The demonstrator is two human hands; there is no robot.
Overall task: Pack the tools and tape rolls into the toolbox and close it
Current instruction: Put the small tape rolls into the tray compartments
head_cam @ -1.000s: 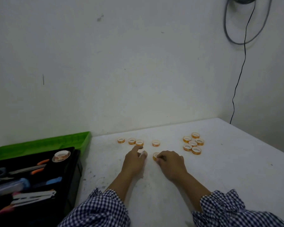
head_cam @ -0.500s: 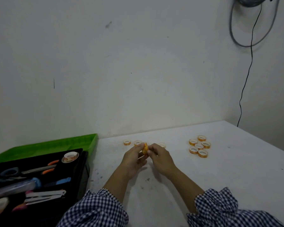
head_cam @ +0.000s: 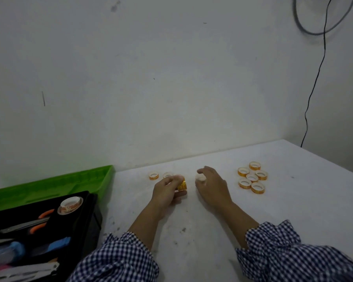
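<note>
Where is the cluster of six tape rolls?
In the head view, the cluster of six tape rolls lies on the white table, right of the right hand, not touching it.

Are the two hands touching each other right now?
Apart. The head view shows a strip of white table between the left hand, which holds orange tape rolls, and the right hand.
</note>
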